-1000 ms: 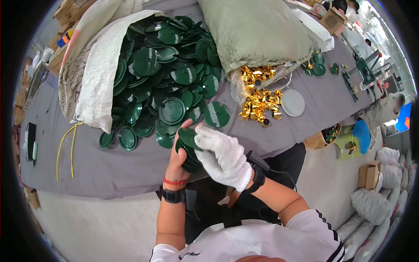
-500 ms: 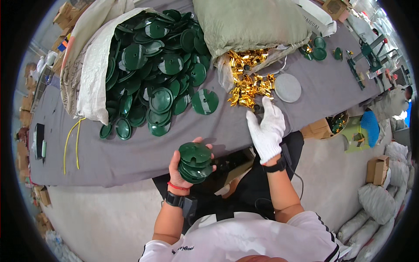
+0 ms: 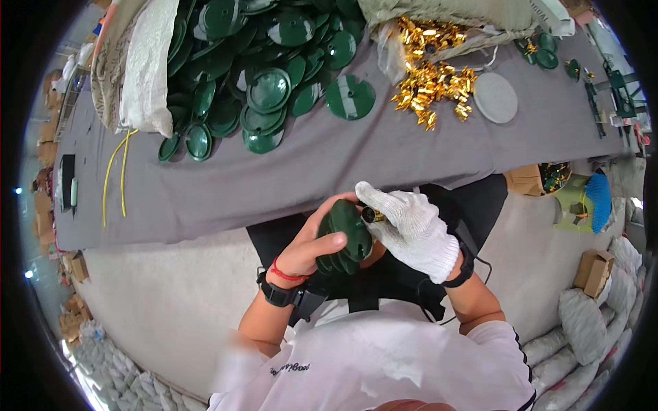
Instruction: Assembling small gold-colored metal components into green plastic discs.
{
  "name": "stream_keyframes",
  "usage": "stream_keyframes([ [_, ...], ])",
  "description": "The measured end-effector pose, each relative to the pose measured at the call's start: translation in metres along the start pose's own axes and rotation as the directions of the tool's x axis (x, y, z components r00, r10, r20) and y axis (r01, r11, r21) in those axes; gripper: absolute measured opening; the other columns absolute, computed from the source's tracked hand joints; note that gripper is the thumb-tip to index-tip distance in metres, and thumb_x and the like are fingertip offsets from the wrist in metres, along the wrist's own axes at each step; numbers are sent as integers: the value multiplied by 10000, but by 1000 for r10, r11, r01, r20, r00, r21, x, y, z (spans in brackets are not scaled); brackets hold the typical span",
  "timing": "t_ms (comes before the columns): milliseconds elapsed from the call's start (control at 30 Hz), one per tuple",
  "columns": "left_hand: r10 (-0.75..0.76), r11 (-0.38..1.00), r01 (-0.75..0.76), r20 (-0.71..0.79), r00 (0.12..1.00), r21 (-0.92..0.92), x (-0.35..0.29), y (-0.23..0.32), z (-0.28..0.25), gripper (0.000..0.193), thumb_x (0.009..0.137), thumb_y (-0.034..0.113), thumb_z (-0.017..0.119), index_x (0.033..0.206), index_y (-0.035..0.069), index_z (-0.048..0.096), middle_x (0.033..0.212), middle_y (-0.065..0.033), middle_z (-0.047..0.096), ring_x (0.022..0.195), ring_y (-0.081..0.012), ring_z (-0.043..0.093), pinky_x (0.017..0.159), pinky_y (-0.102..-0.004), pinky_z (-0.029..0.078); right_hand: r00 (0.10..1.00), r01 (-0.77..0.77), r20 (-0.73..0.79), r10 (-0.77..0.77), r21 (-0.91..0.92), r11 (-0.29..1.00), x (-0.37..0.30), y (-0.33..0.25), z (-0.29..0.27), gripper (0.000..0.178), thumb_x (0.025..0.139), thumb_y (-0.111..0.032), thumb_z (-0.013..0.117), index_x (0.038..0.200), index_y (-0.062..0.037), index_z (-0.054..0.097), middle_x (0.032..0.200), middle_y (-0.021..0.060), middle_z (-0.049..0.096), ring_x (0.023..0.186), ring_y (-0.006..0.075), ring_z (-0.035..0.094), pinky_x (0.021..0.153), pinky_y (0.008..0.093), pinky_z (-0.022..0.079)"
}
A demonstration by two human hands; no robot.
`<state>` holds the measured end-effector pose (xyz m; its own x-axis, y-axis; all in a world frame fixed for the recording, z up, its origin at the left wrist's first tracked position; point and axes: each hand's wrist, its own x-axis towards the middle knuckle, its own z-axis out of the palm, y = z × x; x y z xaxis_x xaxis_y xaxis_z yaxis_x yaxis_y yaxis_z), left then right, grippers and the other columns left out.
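Observation:
Over my lap, my left hand [image 3: 301, 252] is wrapped round a small stack of dark green round discs [image 3: 351, 231], turned on edge. My right hand [image 3: 416, 231], in a white knitted glove, grips a small gold metallic piece with a round dark end [image 3: 372, 215] against the face of the outermost disc. The glove hides most of that piece. On the grey-clothed table [image 3: 226, 198], a large heap of green discs [image 3: 267, 89] spills from a white woven sack [image 3: 146, 96]. Small shiny gold pieces [image 3: 435, 89] lie to its right, with a single green disc [image 3: 350, 97] between.
A grey round pad [image 3: 495, 98] sits beside the gold pieces, under a full woven sack [image 3: 473, 31]. A green hand press [image 3: 620, 96] stands at the far right. Yellow straps [image 3: 115, 175] hang at left. An open carton [image 3: 526, 180] and stuffed sacks [image 3: 582, 325] are on the floor.
My right hand has come back from the gold pile with one gold piece and met the discs. My left hand has turned the stack on edge. The view has shifted down.

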<state>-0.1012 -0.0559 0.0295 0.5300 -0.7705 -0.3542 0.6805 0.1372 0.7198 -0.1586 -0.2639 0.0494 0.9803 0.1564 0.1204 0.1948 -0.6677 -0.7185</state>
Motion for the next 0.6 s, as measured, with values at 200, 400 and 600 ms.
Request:
stream_keyframes([
  [200,-18,990,25,50,999,-137,-9,-5,-6,757,852,336,682,1439,-3,344,1309,-105,520,1184,-185,524,1027,-323,400,998,35,36,-52,364,931,-5,-5,4,613,806,10,648,1387,-19,456,847,147,648,664,291,620,626,379,503],
  [400,-174,909,226,174,969,-351,-16,-1,-14,640,930,357,574,1418,-8,378,1333,-131,525,1185,-212,547,1038,-342,411,988,132,36,-147,269,954,-2,-9,2,560,812,45,605,1357,-16,490,865,104,673,607,223,603,592,350,486],
  [600,-363,764,445,259,895,-468,-11,-9,-22,488,1024,316,422,1388,-8,442,1324,-123,550,1188,-206,554,1038,-337,420,875,454,258,-409,-146,879,-2,-9,1,547,743,-45,632,1287,-68,578,633,42,559,540,234,547,531,360,425],
])
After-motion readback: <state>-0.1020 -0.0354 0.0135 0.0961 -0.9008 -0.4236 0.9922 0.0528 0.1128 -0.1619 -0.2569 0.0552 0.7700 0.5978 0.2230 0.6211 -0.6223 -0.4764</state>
